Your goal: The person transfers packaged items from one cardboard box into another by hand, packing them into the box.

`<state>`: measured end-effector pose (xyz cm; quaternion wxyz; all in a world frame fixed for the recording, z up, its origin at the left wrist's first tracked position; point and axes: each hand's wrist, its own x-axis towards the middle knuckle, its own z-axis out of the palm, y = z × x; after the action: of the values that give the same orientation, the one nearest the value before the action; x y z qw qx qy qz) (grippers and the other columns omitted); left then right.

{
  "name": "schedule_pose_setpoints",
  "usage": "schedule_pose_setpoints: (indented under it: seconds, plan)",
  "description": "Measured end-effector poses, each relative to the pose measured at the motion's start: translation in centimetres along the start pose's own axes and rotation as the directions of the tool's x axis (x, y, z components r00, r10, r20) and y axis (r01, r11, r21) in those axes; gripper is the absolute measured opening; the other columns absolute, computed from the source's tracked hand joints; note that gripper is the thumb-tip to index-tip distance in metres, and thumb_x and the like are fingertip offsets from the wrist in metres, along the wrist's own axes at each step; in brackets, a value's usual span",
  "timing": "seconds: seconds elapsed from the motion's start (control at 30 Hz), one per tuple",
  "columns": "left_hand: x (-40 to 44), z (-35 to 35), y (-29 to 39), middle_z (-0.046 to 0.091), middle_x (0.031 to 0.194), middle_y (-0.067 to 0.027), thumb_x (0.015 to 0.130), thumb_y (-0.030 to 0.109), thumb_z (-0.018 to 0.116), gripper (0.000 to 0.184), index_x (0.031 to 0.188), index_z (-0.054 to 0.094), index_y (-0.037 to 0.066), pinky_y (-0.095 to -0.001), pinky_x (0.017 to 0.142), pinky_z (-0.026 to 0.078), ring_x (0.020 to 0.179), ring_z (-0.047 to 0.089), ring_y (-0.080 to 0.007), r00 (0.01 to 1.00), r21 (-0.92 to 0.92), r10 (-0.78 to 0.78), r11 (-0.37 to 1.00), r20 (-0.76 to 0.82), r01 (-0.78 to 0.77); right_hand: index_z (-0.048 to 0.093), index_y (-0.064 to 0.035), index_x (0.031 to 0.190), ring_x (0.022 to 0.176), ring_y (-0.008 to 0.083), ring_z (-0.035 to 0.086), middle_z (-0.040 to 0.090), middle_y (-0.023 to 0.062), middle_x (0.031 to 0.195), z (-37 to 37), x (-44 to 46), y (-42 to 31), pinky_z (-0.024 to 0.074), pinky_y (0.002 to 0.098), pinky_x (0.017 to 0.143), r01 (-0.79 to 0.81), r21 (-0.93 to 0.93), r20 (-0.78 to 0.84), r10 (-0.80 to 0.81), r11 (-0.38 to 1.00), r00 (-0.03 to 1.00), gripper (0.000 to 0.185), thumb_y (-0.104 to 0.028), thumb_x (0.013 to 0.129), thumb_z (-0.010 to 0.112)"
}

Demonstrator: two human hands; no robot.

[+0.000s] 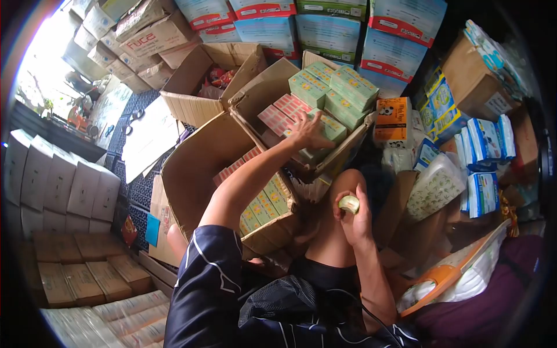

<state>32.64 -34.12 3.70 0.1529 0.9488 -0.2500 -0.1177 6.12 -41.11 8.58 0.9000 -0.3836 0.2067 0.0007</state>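
My left hand reaches into an open cardboard carton, its fingers spread against a pack of small green boxes. More green boxes are stacked at the carton's far right, and pink-topped boxes lie just beyond my fingers. Near my bent knee, my right hand is closed around a pale green-white piece of bitten fruit. A second open carton stands under my left forearm, holding yellow-green boxes and partly hidden pink ones.
Another open carton with red packets stands behind. Blue and red printed cartons form a wall at the back. White cartons and brown boxes are stacked left. Wrapped packs and an orange-edged item lie right.
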Motion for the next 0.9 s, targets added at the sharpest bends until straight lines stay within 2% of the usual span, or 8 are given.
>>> schedule_pose_setpoints:
  seconds: [0.23,0.33,0.4,0.53,0.67,0.7,0.77,0.9]
  plan:
    - [-1.0,-2.5,0.3,0.029,0.142,-0.0278,0.052,0.074,0.073,0.114,0.144,0.034,0.018,-0.0628,0.100,0.032,0.129,0.034,-0.0477,0.962,0.088,0.022,0.995,0.274,-0.048,0.059,-0.0050,0.081,0.056,0.0140,0.051,0.056,0.0065,0.063,0.0,-0.2,-0.3,0.0397,0.0240,0.054,0.016,0.010,-0.031,-0.016,1.000,0.999,0.054,-0.050,0.098,0.035]
    - [4.5,-3.3,-3.9,0.052,0.125,-0.0242,0.051,0.073,0.074,0.109,0.129,0.050,0.001,-0.0495,0.098,0.041,0.117,0.052,-0.0377,0.993,-0.064,-0.045,0.997,0.110,0.053,0.060,-0.0054,0.081,0.055,0.0135,0.051,0.056,0.0059,0.064,-0.2,0.0,0.0,0.0402,0.0240,0.054,-0.001,0.019,-0.047,0.001,1.000,0.999,0.054,-0.050,0.098,0.035]
    - [5.1,-5.5,-6.0,0.052,0.126,-0.0242,0.049,0.065,0.081,0.107,0.129,0.049,0.002,-0.0520,0.096,0.041,0.119,0.050,-0.0382,0.999,0.272,-0.031,0.962,-0.026,0.037,0.060,-0.0057,0.081,0.055,0.0135,0.051,0.057,0.0053,0.064,-0.4,0.0,-0.1,0.0403,0.0242,0.054,-0.009,0.018,-0.051,0.010,1.000,0.999,0.054,-0.050,0.098,0.035]
    - [5.9,-3.6,-10.0,0.035,0.140,-0.0257,0.046,0.054,0.086,0.121,0.144,0.028,0.014,-0.0566,0.101,0.035,0.130,0.036,-0.0424,0.889,0.057,-0.440,0.898,0.124,0.437,0.061,-0.0058,0.082,0.056,0.0134,0.053,0.059,0.0054,0.066,-0.8,0.2,0.2,0.0405,0.0243,0.055,-0.003,0.009,-0.047,0.004,1.000,0.999,0.054,-0.050,0.097,0.036]
    - [6.9,-2.8,-10.9,0.030,0.142,-0.0281,0.042,0.058,0.085,0.129,0.147,0.021,0.020,-0.0506,0.105,0.035,0.129,0.036,-0.0456,0.874,0.074,-0.464,0.886,0.147,0.458,0.062,-0.0060,0.083,0.058,0.0130,0.056,0.061,0.0052,0.068,-0.8,0.1,0.1,0.0412,0.0244,0.056,-0.008,0.031,-0.033,0.009,1.000,0.999,0.053,-0.050,0.097,0.037]
    - [8.0,-0.8,-13.0,0.030,0.143,-0.0252,0.074,0.043,0.070,0.080,0.142,0.032,0.026,-0.0606,0.097,0.034,0.131,0.034,-0.0421,0.912,0.117,-0.398,0.915,0.099,0.386,0.062,-0.0059,0.083,0.058,0.0128,0.056,0.061,0.0051,0.068,-0.7,0.0,0.0,0.0413,0.0243,0.056,-0.003,0.026,-0.020,0.004,1.000,1.000,0.053,-0.051,0.097,0.037]
    - [7.7,0.1,-13.6,0.034,0.142,-0.0248,0.080,0.040,0.062,0.068,0.140,0.035,0.028,-0.0609,0.097,0.033,0.130,0.035,-0.0414,0.918,0.180,-0.396,0.904,0.009,0.388,0.062,-0.0058,0.082,0.058,0.0126,0.056,0.061,0.0050,0.067,-0.7,0.1,0.1,0.0412,0.0242,0.056,-0.009,0.032,-0.015,0.010,0.999,1.000,0.053,-0.051,0.097,0.038]
    - [7.5,-1.0,-13.0,0.042,0.136,-0.0237,0.059,0.049,0.074,0.102,0.144,0.025,0.025,-0.0595,0.099,0.030,0.128,0.037,-0.0428,0.927,0.318,-0.376,0.879,0.001,0.356,0.062,-0.0059,0.081,0.058,0.0123,0.056,0.060,0.0049,0.066,-0.8,0.0,-0.1,0.0411,0.0238,0.056,-0.018,0.004,-0.020,0.018,1.000,1.000,0.053,-0.052,0.096,0.039]
